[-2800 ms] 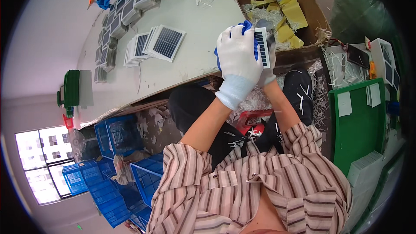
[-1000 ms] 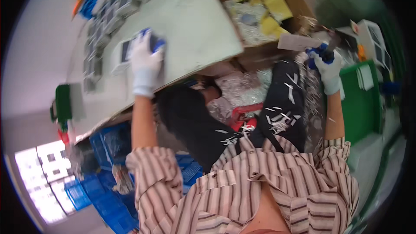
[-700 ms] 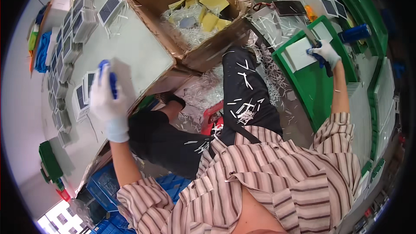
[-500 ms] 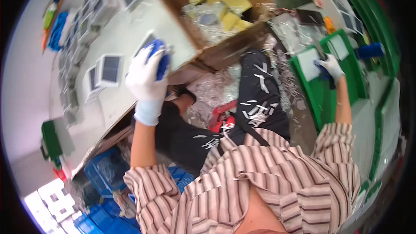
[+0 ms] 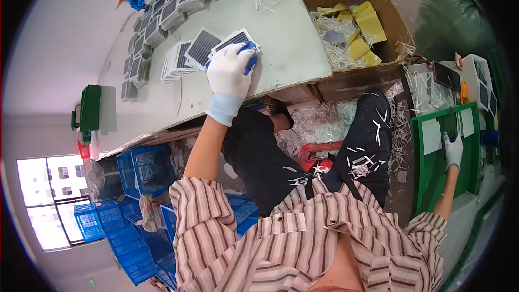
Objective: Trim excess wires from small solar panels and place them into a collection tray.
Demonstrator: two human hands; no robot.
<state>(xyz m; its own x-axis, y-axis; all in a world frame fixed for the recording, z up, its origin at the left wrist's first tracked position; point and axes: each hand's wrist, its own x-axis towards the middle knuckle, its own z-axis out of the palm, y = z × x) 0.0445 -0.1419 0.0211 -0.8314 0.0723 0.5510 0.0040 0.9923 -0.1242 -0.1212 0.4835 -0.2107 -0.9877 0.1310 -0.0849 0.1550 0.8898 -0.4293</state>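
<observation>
My left hand point(image 5: 230, 73), in a white glove with blue fingertips, is closed over a small solar panel point(image 5: 238, 38) with dark cells and a white border, low over the white table. Beside it lie a tilted panel point(image 5: 203, 45) and a fanned pile of panels point(image 5: 175, 59). My right hand point(image 5: 453, 150), gloved too, rests in a green tray point(image 5: 427, 184) at the right. Its fingers are closed around a dark narrow tool point(image 5: 452, 120), whose kind I cannot make out. White sheets point(image 5: 431, 136) lie in the tray on both sides of that tool.
Stacks of solar panels point(image 5: 178, 8) line the far left of the table point(image 5: 289, 48). A cardboard box point(image 5: 394, 32) holds white strips and yellow pieces. Blue crates point(image 5: 130, 249) stand at lower left, a green bag point(image 5: 448, 11) at far right. White strips litter my trousers.
The view has swung left and shows more of the panel stacks and blue crates. My left hand stays at the panels on the table; my right hand stays in the green tray.
</observation>
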